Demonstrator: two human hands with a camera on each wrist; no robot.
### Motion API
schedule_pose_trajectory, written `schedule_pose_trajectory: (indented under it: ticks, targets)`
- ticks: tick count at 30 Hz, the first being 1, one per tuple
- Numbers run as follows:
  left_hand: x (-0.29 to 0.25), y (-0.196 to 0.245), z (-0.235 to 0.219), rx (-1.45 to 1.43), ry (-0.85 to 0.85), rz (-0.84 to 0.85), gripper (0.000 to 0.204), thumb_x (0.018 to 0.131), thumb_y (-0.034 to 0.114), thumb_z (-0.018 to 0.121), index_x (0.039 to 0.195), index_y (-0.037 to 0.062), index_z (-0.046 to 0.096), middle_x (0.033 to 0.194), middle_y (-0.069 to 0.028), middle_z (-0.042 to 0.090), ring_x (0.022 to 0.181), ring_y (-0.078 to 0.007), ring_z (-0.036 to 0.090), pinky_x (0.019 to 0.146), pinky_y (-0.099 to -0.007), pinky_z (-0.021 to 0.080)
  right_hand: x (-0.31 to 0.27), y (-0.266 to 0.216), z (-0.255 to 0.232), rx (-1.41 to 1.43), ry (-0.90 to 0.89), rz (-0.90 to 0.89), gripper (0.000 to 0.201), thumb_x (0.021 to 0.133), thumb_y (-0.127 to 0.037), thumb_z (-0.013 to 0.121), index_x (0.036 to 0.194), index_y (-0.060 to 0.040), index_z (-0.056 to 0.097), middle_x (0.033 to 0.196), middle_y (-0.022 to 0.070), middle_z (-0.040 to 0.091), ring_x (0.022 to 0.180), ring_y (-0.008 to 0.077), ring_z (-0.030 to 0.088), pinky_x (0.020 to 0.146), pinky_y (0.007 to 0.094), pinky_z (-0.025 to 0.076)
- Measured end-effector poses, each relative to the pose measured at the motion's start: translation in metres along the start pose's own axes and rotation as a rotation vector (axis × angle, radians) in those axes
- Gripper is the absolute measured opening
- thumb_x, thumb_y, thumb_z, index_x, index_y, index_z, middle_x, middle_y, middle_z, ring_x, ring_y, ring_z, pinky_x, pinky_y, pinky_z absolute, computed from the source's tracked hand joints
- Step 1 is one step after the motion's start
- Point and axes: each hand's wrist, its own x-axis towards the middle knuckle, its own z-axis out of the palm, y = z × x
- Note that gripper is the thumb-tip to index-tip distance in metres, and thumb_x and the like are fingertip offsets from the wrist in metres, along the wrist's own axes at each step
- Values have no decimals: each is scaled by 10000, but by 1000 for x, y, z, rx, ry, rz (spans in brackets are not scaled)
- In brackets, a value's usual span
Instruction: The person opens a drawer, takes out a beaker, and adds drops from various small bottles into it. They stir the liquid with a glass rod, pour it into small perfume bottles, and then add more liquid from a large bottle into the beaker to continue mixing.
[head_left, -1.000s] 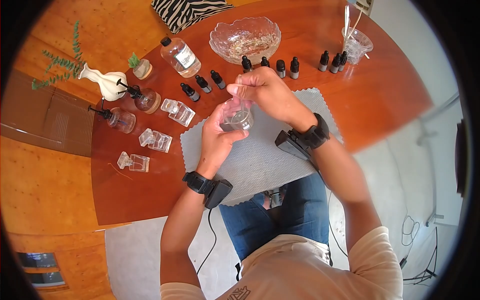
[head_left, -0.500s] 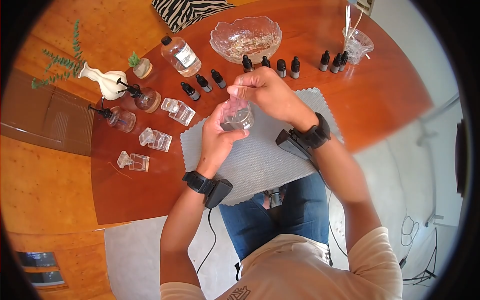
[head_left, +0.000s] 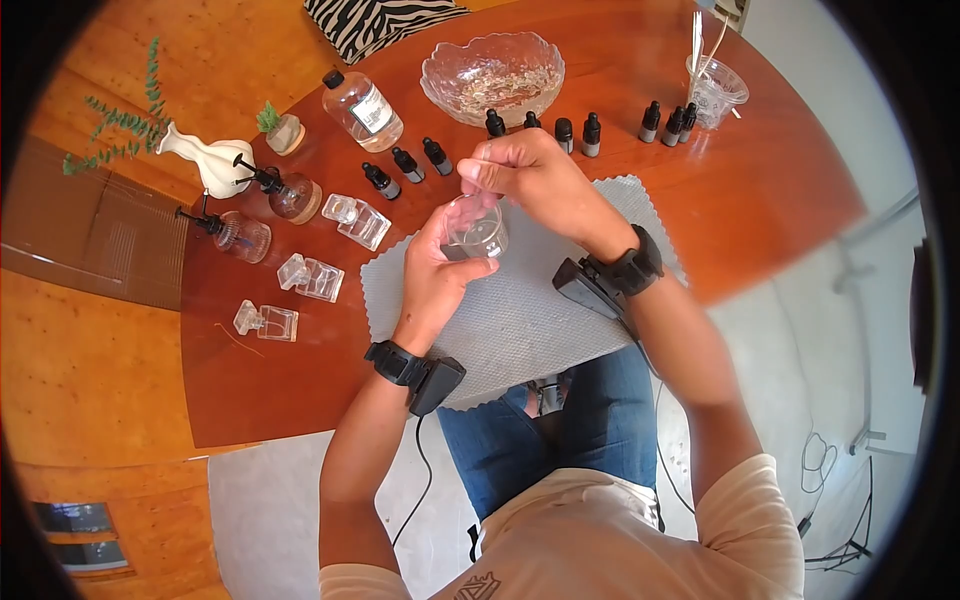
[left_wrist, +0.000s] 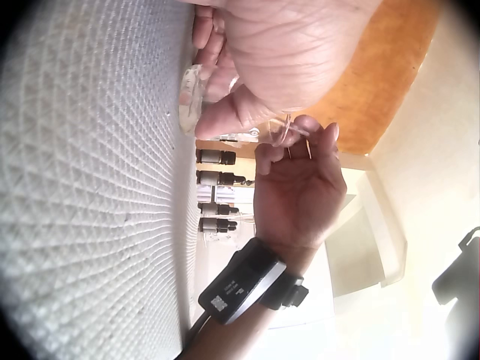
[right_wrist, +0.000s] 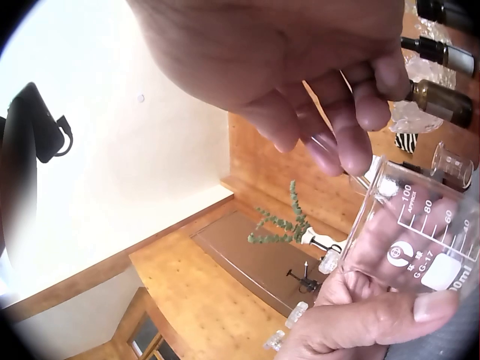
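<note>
A clear glass beaker (head_left: 478, 236) with white graduations sits in my left hand (head_left: 432, 280), over the grey textured mat (head_left: 500, 330). My left fingers and thumb wrap round its wall; the right wrist view shows the printed scale on the beaker (right_wrist: 420, 232) and the left thumb across it. Above the rim, my right hand (head_left: 545, 185) pinches a thin clear stirring rod (left_wrist: 288, 129) between thumb and fingers. The rod's lower end points down at the beaker and is hard to make out through the glass.
Several dark dropper bottles (head_left: 592, 135) stand behind the hands. A large labelled bottle (head_left: 365, 112) and a glass bowl (head_left: 492, 80) are farther back. To the left are square perfume bottles (head_left: 320, 282), spray bottles (head_left: 243, 240) and a white vase (head_left: 215, 165). A plastic cup (head_left: 716, 90) holds sticks.
My right hand has shifted very slightly over the beaker, with the rod still pinched. The left hand and the beaker have stayed in place.
</note>
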Motion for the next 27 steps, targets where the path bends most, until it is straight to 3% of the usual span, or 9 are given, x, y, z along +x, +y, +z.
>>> schedule_pose_trajectory:
  ticks: [4, 7, 10, 13, 16, 19, 22, 27]
  targets:
    - [-2, 5, 2, -73, 5, -53, 674, 691, -64, 784, 1336, -23, 593, 1296, -102, 684, 1231, -209, 603, 1058, -344, 467, -1, -3, -2, -31, -55, 58, 348, 1014, -248, 691, 799, 24, 719, 670, 28, 638, 632, 115, 572, 609, 293, 462]
    - [-1, -2, 1, -43, 9, -37, 670, 690, -64, 784, 1331, -23, 594, 1296, -102, 683, 1229, -204, 606, 1046, -339, 480, 0, -6, -5, -82, -13, 65, 309, 991, -191, 687, 817, 65, 699, 642, 95, 639, 607, 128, 561, 605, 333, 477]
    - [-1, -1, 1, -49, 7, -54, 677, 688, -64, 785, 1336, -24, 592, 1291, -103, 683, 1226, -200, 607, 1027, -333, 498, 0, -3, 0, 42, 35, -4, 305, 988, -181, 685, 813, 69, 696, 639, 98, 639, 604, 126, 560, 600, 334, 475]
    - [-1, 4, 2, -80, 10, -71, 686, 686, -64, 784, 1343, -25, 588, 1286, -106, 684, 1222, -202, 609, 1019, -330, 505, 0, 2, 0, -5, -46, -13, 361, 1015, -265, 689, 792, 16, 716, 656, 14, 614, 640, 102, 531, 608, 284, 445]
    - [-1, 2, 2, -61, 20, -62, 688, 685, -66, 782, 1344, -28, 587, 1291, -109, 683, 1223, -203, 610, 1024, -331, 501, -3, -13, -5, -26, -82, 89, 333, 1022, -239, 678, 806, 11, 715, 675, 8, 620, 660, 96, 527, 618, 280, 447]
    - [-1, 2, 2, -54, 19, -47, 687, 685, -68, 780, 1343, -30, 586, 1302, -112, 678, 1223, -203, 609, 1030, -335, 496, -1, -9, -6, -60, -66, 69, 322, 1022, -229, 678, 809, 9, 713, 683, 3, 621, 667, 91, 532, 627, 278, 447]
    - [-1, 1, 1, -63, 5, -50, 690, 682, -64, 782, 1343, -31, 587, 1301, -114, 678, 1223, -204, 605, 1038, -338, 487, 0, 2, 4, 110, -5, -36, 328, 1022, -238, 678, 803, 4, 708, 686, 0, 620, 664, 91, 531, 628, 278, 445]
    - [-1, 0, 2, -78, 30, -37, 681, 676, -54, 786, 1330, -32, 596, 1288, -113, 687, 1221, -212, 603, 1057, -342, 465, -1, -6, -5, 1, -89, 52, 315, 1027, -237, 669, 834, 7, 719, 697, -3, 631, 678, 99, 556, 638, 278, 455]
